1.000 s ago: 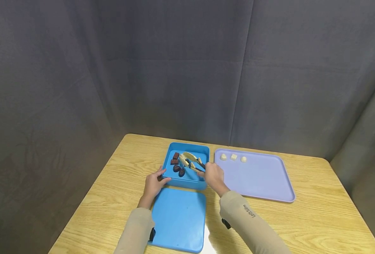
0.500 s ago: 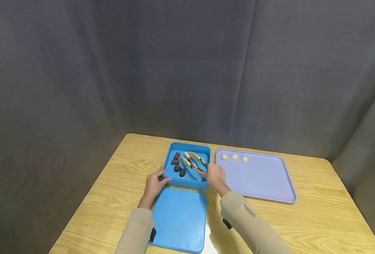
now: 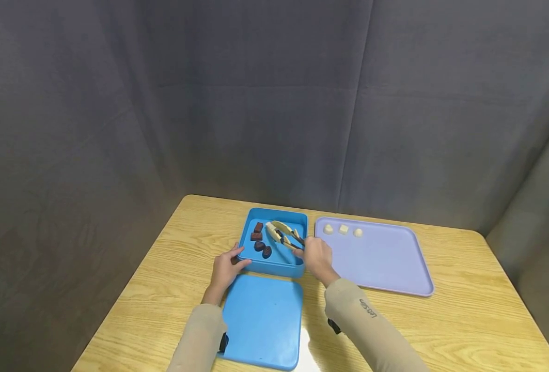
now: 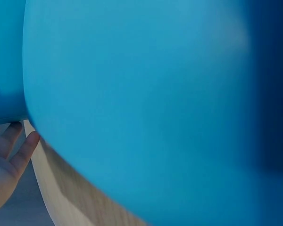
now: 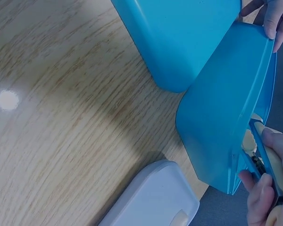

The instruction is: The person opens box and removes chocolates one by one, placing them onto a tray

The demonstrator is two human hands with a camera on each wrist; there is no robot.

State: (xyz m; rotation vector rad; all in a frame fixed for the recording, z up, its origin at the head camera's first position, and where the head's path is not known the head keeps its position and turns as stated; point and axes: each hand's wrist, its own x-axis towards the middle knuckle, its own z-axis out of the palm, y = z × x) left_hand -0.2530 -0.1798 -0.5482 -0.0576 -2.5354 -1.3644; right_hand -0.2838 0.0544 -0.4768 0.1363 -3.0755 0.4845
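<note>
In the head view, my left hand (image 3: 225,267) holds the near left corner of a blue box (image 3: 274,267), thumb at the front rim and fingers along the left side. With my right hand (image 3: 317,256) I grip cream-and-black tongs (image 3: 289,242), whose tips are down inside the box. A pale piece, partly covered, is at the tips; whether they pinch it I cannot tell. Beside it lie two brown rectangular chocolates, one (image 3: 258,227) behind the other (image 3: 256,236), and two darker rounded chocolates (image 3: 267,252). The right wrist view also shows the tongs (image 5: 273,165) in my right hand.
A blue lid (image 3: 262,320) lies flat in front of the box, partly under my left forearm. To the right is a lilac tray (image 3: 381,258) with three white chocolates (image 3: 343,229) at its far left. Grey curtains (image 3: 255,129) stand behind the wooden table (image 3: 479,299).
Half a second ago the tong arms were spread with the pale piece showing between them; now they sit closer together at it. My left hand has stayed at the box corner.
</note>
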